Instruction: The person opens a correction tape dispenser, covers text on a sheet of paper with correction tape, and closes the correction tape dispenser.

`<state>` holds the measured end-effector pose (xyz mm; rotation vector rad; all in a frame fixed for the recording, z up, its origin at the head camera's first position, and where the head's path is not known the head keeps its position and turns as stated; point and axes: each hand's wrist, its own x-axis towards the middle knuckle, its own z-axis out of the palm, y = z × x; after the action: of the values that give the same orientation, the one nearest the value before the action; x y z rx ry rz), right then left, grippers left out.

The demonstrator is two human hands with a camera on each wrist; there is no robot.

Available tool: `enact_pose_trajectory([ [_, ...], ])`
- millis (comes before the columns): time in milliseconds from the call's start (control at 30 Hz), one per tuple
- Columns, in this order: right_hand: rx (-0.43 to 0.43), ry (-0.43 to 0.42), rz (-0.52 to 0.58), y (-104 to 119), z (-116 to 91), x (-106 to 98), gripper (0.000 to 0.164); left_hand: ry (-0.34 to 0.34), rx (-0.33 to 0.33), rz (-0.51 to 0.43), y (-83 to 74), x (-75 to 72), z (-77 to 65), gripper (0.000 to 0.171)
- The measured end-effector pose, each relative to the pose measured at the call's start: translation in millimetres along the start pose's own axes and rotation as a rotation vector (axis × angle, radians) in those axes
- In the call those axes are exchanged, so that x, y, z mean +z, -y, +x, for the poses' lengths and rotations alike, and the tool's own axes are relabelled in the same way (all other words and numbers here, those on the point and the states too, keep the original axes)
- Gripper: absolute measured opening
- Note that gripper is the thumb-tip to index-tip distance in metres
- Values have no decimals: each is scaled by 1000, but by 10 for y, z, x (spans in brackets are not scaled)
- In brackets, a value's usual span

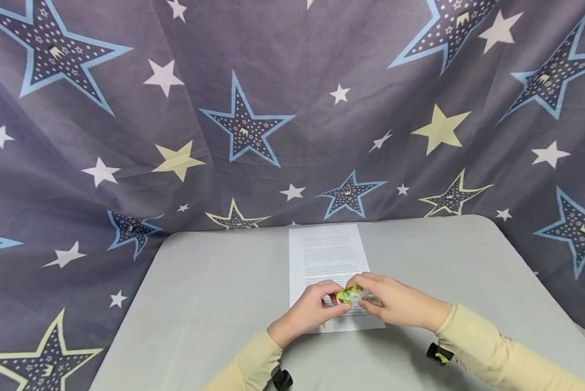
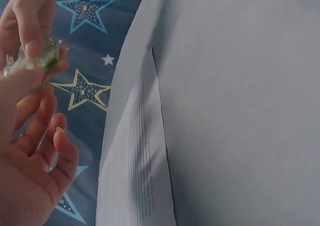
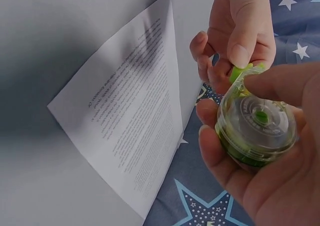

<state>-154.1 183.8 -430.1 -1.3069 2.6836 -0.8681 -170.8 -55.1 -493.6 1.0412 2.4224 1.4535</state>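
Note:
A correction tape dispenser, clear plastic with green parts, is held between both hands above a printed sheet of paper. My right hand grips its round body, with the thumb on top and the fingers beneath. The thumb and a finger of my left hand pinch the green tip end. In the left wrist view the dispenser is partly covered by fingers. Whether the green end is a separate cap, I cannot tell.
The sheet lies flat on a light grey table, reaching near its far edge. Behind the table hangs a dark cloth patterned with stars. Dark wrist cameras sit under both sleeves.

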Motion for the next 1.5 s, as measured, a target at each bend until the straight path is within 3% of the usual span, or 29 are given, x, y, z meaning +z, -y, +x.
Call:
enact_pose_trajectory([
  [67, -10, 2, -4, -14, 6, 7, 31, 22, 10, 82, 36, -62, -2, 25],
  [167, 0, 5, -17, -35, 8, 3, 32, 36, 4, 291, 119, -185, -6, 29],
  [333, 51, 0, -65, -65, 1, -16, 32, -26, -78, 579, 367, -369, 9, 27],
  [433, 56, 3, -80, -86, -2, -8, 32, -37, -148, 668, 502, -446, 23, 44],
  [567, 56, -13, -99, -113, -6, 9, 32, 7, -219, 767, 593, -532, 41, 81],
  [700, 65, -24, -125, -135, 1, 21, 30, 72, -280, 811, 631, -613, 42, 97],
  [967, 84, -17, -128, -166, -3, 48, 31, 197, -312, 791, 681, -681, -7, 92],
  [1267, 68, -5, -104, -287, 51, 24, 37, 211, -288, 787, 705, -693, 20, 92],
  [1500, 84, -9, -20, -615, 197, -162, 33, 187, -248, 793, 702, -614, 56, 92],
])
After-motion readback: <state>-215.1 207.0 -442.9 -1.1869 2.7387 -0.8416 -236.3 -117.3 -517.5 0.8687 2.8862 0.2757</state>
